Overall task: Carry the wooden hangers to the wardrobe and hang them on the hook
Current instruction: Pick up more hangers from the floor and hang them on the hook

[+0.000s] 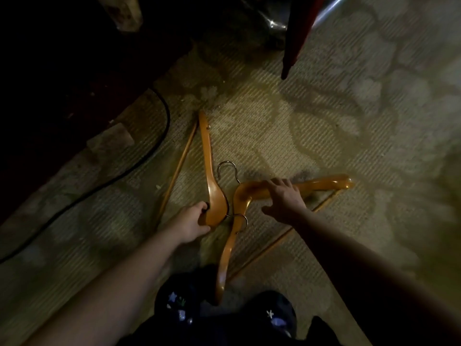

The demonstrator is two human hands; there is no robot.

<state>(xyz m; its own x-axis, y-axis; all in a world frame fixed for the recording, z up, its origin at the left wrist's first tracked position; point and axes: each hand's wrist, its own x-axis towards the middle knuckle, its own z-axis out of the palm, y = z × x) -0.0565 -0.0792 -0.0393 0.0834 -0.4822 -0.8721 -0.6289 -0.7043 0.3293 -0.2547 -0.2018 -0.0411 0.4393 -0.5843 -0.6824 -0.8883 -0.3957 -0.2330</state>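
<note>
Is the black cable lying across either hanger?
No, the black cable lies on the carpet, apart from the left hanger and the right hanger.

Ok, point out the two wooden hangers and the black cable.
left hanger (206,146), head view, upper arm.
right hanger (321,185), head view, far arm.
black cable (168,118), head view, its bend.

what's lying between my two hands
Head view: the right hanger's bent middle and a metal hook lie between left hand and right hand.
</note>
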